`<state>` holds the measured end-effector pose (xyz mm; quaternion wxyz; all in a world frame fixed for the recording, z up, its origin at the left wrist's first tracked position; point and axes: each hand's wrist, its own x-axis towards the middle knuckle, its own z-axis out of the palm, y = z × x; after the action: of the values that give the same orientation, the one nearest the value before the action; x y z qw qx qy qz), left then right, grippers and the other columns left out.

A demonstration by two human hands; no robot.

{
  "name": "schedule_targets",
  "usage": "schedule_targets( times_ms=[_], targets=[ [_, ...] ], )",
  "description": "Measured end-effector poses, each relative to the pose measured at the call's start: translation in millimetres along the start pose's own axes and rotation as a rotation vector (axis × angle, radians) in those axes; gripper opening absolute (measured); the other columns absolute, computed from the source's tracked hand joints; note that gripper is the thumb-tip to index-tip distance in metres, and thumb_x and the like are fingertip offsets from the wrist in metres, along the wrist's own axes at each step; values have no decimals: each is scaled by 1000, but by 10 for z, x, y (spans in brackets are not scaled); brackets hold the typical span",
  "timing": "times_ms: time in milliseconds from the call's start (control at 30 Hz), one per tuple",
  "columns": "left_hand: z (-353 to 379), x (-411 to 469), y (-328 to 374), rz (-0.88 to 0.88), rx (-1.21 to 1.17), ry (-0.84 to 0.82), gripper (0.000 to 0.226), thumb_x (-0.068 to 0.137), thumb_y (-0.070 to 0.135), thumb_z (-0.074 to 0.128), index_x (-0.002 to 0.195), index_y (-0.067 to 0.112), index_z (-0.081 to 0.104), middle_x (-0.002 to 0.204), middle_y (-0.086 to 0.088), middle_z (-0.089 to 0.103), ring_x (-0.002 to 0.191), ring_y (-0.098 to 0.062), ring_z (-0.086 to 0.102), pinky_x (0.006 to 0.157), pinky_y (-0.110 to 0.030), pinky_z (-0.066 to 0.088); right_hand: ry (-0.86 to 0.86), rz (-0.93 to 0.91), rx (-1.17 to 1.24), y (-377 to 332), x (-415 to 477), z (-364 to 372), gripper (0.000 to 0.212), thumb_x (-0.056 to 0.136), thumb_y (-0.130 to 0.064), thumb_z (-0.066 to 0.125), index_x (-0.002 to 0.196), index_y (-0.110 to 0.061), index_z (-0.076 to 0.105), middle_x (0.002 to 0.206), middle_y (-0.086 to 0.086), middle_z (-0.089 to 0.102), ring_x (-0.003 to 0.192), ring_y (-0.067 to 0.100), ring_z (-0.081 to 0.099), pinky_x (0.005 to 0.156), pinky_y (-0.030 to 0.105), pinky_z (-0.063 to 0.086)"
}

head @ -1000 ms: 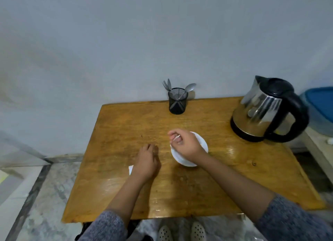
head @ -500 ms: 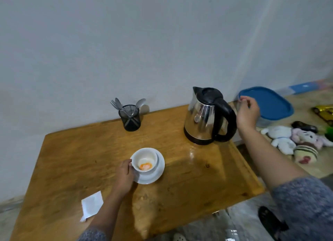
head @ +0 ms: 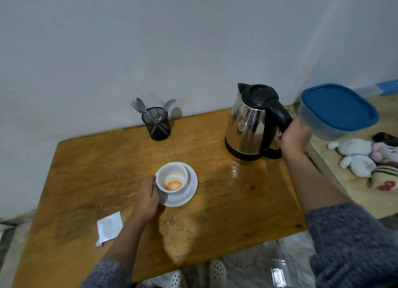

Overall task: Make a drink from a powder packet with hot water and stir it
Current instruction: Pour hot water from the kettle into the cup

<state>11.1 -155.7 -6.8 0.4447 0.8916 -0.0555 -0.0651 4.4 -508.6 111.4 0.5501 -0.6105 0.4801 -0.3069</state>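
- Where half a second ago it hovered beyond the handle, the right hand [head: 294, 135] now wraps the black handle of the steel kettle [head: 249, 124], which stands at the table's [head: 237, 201] far right.
- The left hand [head: 148, 196] still grips the white cup [head: 172, 177] on its saucer [head: 189, 191] at mid-table.
- The cup holds orange and white powder [head: 173, 185].
- The torn packet [head: 109, 227] lies near left.
- A black mesh holder [head: 156, 125], far centre, holds cutlery.
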Motion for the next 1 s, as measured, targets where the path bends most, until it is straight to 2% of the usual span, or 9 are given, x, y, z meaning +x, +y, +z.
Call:
schedule_targets(
  times_ms=[67, 133, 200, 267, 333, 467, 600, 867, 1000],
  targets=[
    [10, 7, -2, -17, 14, -9, 22, 96, 15, 38, 111, 9, 53, 107, -10, 56, 98, -22, 53, 82, -34, 41, 42, 26, -8, -22, -4, 25, 37, 92, -24, 38, 58, -14, 49, 70, 15, 56, 59, 22, 53, 50, 24, 42],
    [22, 17, 11, -15, 32, -21, 21, 95, 14, 41, 111, 11, 54, 108, -8, 56, 98, -21, 53, 83, -33, 42, 66, 22, -8, -73, 5, 57, 38, 92, -25, 39, 55, -15, 46, 61, 7, 52, 59, 21, 51, 56, 30, 39],
    [18, 23, 15, -9, 46, -33, 21, 94, 15, 43, 111, 13, 54, 109, -7, 56, 100, -21, 53, 84, -33, 42, 84, 20, -14, -135, -2, 91, 38, 92, -26, 41, 56, -15, 46, 58, -1, 48, 56, 16, 49, 53, 29, 38],
    [7, 23, 7, -10, 55, -41, 21, 94, 14, 43, 112, 13, 53, 111, -8, 55, 100, -20, 52, 84, -31, 41, 89, -23, -37, -203, -6, 127, 36, 91, -27, 43, 59, -11, 50, 59, 3, 51, 56, 18, 50, 53, 29, 38],
    [2, 15, 3, -17, 69, -43, 21, 93, 14, 44, 112, 14, 53, 112, -9, 55, 101, -20, 51, 84, -31, 40, 72, -119, -79, -330, 5, 148, 39, 88, -27, 43, 52, -12, 47, 58, 8, 52, 60, 24, 52, 54, 32, 38],
    [11, -3, 24, -36, 70, -47, 22, 92, 17, 47, 113, 15, 52, 114, -9, 54, 102, -21, 51, 86, -31, 41, -13, -330, -141, -768, 11, 142, 43, 86, -24, 43, 48, -5, 45, 50, 11, 45, 54, 28, 46, 51, 32, 31],
    [13, 21, 71, -57, 64, -58, 23, 91, 16, 49, 114, 13, 52, 116, -12, 53, 105, -23, 51, 90, -35, 43, -84, -532, -256, -1069, -169, 186, 49, 86, -23, 47, 40, -13, 34, 42, 2, 31, 39, 17, 28, 44, 28, 21],
    [-51, 83, 149, -51, 148, -135, 24, 96, 15, 38, 115, 7, 51, 118, -17, 50, 111, -28, 46, 94, -37, 40, -344, -714, -521, -860, -682, 407, 47, 82, -27, 48, 38, -13, 37, 38, 0, 31, 37, 22, 31, 46, 28, 27],
    [-75, 84, 132, -77, 190, -132, 28, 96, 16, 37, 118, 6, 50, 121, -19, 50, 112, -30, 47, 96, -38, 39, -504, -782, -720, -723, -938, 553, 45, 81, -30, 48, 41, -14, 36, 40, 0, 32, 38, 20, 32, 44, 25, 24]
  ],
)
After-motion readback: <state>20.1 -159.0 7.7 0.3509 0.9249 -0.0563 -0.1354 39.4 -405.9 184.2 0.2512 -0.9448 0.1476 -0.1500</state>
